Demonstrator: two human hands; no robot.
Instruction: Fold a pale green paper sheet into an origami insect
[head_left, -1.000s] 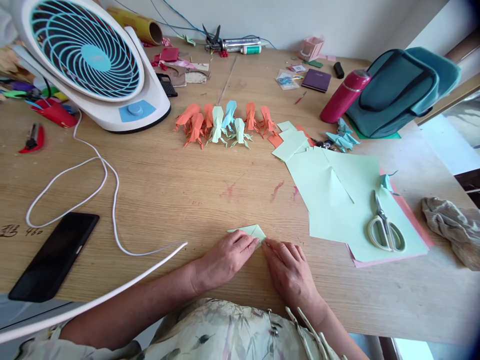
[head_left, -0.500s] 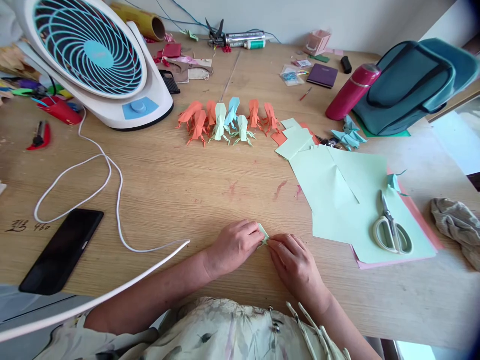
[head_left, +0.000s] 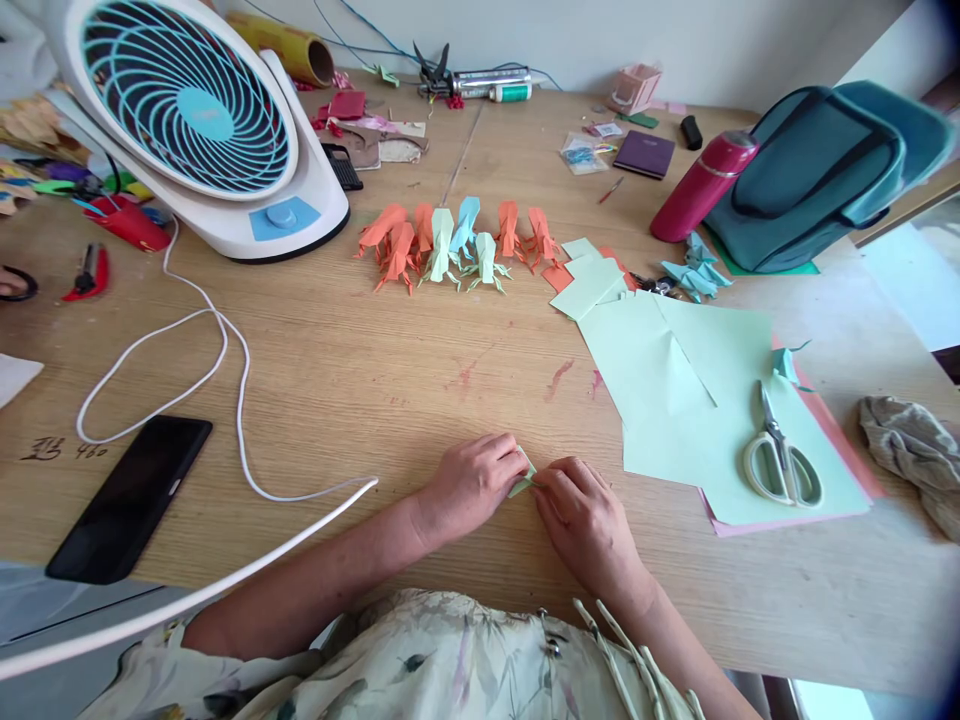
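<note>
I see my left hand (head_left: pixel 471 485) and right hand (head_left: pixel 583 520) pinching a small green folded paper (head_left: pixel 523 480) between the fingertips, low over the near edge of the wooden table (head_left: pixel 360 380). Its long side slants up to the right. Farther off stand paper bugs (head_left: pixel 450 240), then a fan (head_left: pixel 202 120).

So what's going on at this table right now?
A person is folding origami. Both hands, the left hand and the right hand, pinch a small green paper between their fingertips, low over the wooden table. Farther back stands a row of finished paper figures in orange, green and blue. To the right lie green sheets with scissors on top. A fan and a phone sit on the left.
</note>
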